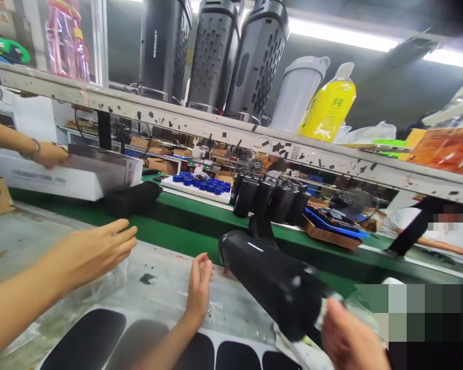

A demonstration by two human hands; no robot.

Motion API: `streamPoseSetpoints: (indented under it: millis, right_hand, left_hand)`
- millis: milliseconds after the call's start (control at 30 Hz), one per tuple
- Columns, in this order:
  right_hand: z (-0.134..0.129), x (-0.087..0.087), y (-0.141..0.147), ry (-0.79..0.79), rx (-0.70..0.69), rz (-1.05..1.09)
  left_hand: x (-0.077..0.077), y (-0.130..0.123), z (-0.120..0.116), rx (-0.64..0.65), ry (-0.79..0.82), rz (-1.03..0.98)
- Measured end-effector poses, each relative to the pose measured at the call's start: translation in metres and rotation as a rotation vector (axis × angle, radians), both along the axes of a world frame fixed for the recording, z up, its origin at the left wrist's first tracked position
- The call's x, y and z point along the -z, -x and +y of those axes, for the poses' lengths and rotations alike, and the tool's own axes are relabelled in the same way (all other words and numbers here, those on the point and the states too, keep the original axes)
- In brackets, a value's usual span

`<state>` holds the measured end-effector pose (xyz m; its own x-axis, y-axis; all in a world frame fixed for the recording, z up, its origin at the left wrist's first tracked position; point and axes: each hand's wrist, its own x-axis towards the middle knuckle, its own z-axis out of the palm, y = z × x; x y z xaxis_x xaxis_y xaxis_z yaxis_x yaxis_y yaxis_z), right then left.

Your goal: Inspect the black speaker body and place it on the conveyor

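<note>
My left hand (100, 252) is stretched out over the grey worktop, fingers extended and nothing in it. To its right, my right hand (200, 285) is raised above the worktop, also holding nothing, its fingers loosely straight. Beyond my left hand, a dark cylindrical item (133, 199) lies on the green conveyor belt (185, 221). Right of my right hand, a black cylindrical speaker-like body (270, 277) with a strap or handle lies tilted; a co-worker's hand (351, 334) is at its near end. Below my hands is a sheet of black rounded patches (239, 355).
At left, another person's hand (48, 154) is on a white box (61, 177). Beyond the belt stand black canisters (247, 192) and a tray of blue caps (204, 182). A shelf (216, 121) with large dark cylinders and a yellow bottle (332, 105) crosses overhead.
</note>
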<state>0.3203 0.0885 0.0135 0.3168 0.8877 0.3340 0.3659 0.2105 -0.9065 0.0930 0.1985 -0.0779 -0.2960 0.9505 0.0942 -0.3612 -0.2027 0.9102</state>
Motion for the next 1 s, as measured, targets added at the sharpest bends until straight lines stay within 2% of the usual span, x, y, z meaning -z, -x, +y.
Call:
streamPoseSetpoints:
  millis: [100, 233, 433, 533, 600, 700, 800, 867, 1000]
  right_hand:
    - [0.038, 0.008, 0.053, -0.089, -0.032, -0.25]
    - [0.092, 0.024, 0.108, -0.133, -0.042, -0.555]
    - [0.174, 0.041, 0.156, -0.007, -0.24, -0.954]
    - [0.21, 0.044, 0.179, 0.059, -0.275, -1.02]
    - [0.225, 0.045, 0.193, 0.081, -0.258, -1.009]
    - [0.227, 0.052, 0.202, 0.085, -0.305, -0.984]
    - [0.202, 0.065, 0.191, 0.155, -0.496, -0.995]
    - [0.175, 0.072, 0.17, 0.252, -0.582, -0.982]
    - [0.109, 0.068, 0.106, 0.348, -0.528, -0.905]
  left_hand:
    - [-0.005, 0.004, -0.002, -0.128, -0.058, 0.094]
    - [-0.006, 0.004, -0.005, -0.194, -0.056, 0.162]
    - [-0.004, 0.002, -0.003, -0.215, 0.001, 0.235]
    - [-0.008, 0.004, -0.004, -0.178, 0.016, 0.282]
    - [-0.009, 0.006, -0.003, -0.176, 0.018, 0.315]
    - [-0.01, 0.008, 0.0, -0.203, -0.004, 0.359]
    - [-0.007, 0.009, 0.005, -0.242, -0.009, 0.387]
    - [-0.005, 0.008, 0.007, -0.256, -0.014, 0.417]
    - [-0.003, 0.005, 0.002, -0.176, -0.123, 0.552]
